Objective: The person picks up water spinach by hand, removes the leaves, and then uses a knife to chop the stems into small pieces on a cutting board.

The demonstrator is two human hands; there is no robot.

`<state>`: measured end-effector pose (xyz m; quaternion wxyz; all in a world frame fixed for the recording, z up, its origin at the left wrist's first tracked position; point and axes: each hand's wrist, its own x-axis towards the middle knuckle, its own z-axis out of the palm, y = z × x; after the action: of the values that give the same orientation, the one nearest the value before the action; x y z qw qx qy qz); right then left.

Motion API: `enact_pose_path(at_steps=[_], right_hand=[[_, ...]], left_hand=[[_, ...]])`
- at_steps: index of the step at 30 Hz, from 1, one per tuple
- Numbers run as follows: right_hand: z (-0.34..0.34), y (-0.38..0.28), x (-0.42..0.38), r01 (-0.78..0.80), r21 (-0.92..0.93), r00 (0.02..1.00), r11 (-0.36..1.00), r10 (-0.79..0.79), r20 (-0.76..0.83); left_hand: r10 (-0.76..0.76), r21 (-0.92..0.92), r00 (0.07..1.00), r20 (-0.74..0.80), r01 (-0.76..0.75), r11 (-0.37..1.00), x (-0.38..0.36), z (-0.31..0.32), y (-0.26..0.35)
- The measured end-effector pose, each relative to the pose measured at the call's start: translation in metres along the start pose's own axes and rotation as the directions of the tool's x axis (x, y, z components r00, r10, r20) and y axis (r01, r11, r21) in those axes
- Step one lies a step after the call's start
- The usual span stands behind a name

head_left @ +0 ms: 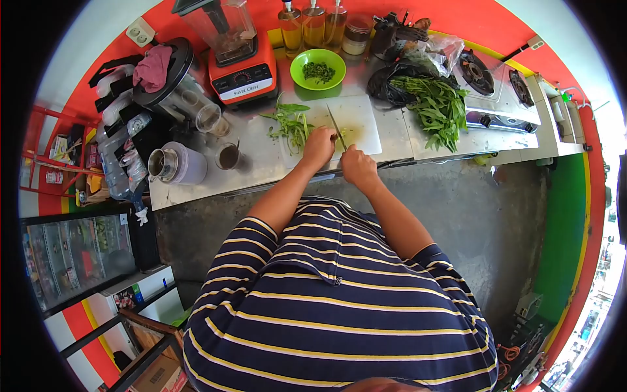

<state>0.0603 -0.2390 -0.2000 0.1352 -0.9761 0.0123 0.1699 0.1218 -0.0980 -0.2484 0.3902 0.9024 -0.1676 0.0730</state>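
Observation:
My right hand (359,166) is closed round the handle of a knife (337,124), its blade pointing away from me over a white cutting board (363,121). Close to the blade's left side, my left hand (319,147) has curled fingers pressed on the leafy greens (290,124); its grip is partly hidden. The loose stems and leaves spread over the board's left part and past its edge. Behind the board stands a bright green bowl (339,70) with chopped greens (319,72) inside. Small green bits lie beside the blade.
A larger bunch of greens (436,108) spills from a black plastic bag (385,85) at the right, beside a gas stove (503,91). An orange-red blender (241,72), oil bottles (313,26), a glass (228,157) and a flask (186,163) stand on the metal counter (261,173).

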Motion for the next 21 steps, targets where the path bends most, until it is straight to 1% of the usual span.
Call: enact_pose_path(at_steps=[2, 4, 8, 10, 11, 13, 14, 16, 19, 21], right_hand=[[0.004, -0.001, -0.003, 0.001, 0.008, 1.0, 1.0, -0.001, -0.028], [0.001, -0.004, -0.004, -0.049, 0.022, 0.998, 0.999, 0.049, 0.028], [-0.009, 0.002, 0.003, -0.012, 0.005, 0.999, 1.0, 0.012, 0.031], [-0.01, 0.003, 0.0, 0.042, -0.035, 0.999, 0.998, -0.043, -0.012], [-0.008, 0.002, -0.003, 0.044, -0.038, 0.999, 0.998, -0.044, -0.015], [0.001, -0.001, -0.006, 0.002, 0.017, 1.0, 1.0, -0.002, -0.011], [0.003, 0.001, -0.003, 0.005, 0.015, 1.0, 1.0, -0.005, -0.01], [0.003, 0.001, 0.001, -0.014, -0.006, 1.0, 1.0, 0.014, 0.017], [-0.007, 0.005, 0.009, 0.031, -0.016, 0.999, 0.999, -0.031, 0.019], [-0.007, 0.004, 0.005, 0.036, -0.028, 0.999, 0.999, -0.035, 0.01]], left_hand=[[-0.006, -0.027, 1.0, -0.006, 0.006, 1.0, 0.001, -0.002, 0.003], [-0.008, -0.027, 1.0, -0.028, 0.007, 1.0, -0.001, -0.001, 0.003], [0.013, 0.01, 1.0, -0.005, -0.013, 1.0, -0.002, -0.006, 0.009], [-0.06, 0.086, 0.996, 0.07, 0.054, 0.995, 0.001, -0.008, 0.012], [-0.058, 0.085, 0.996, 0.066, 0.053, 0.995, 0.002, -0.009, 0.014], [-0.109, 0.113, 0.989, 0.096, 0.098, 0.989, 0.002, -0.011, 0.016], [-0.111, 0.113, 0.989, 0.093, 0.1, 0.989, 0.002, -0.011, 0.018], [-0.084, 0.109, 0.996, 0.018, 0.081, 0.991, -0.001, -0.008, 0.016], [-0.051, 0.1, 0.998, 0.026, 0.049, 0.994, 0.0, -0.005, 0.012], [-0.064, 0.112, 0.996, 0.054, 0.058, 0.992, 0.001, -0.005, 0.01]])
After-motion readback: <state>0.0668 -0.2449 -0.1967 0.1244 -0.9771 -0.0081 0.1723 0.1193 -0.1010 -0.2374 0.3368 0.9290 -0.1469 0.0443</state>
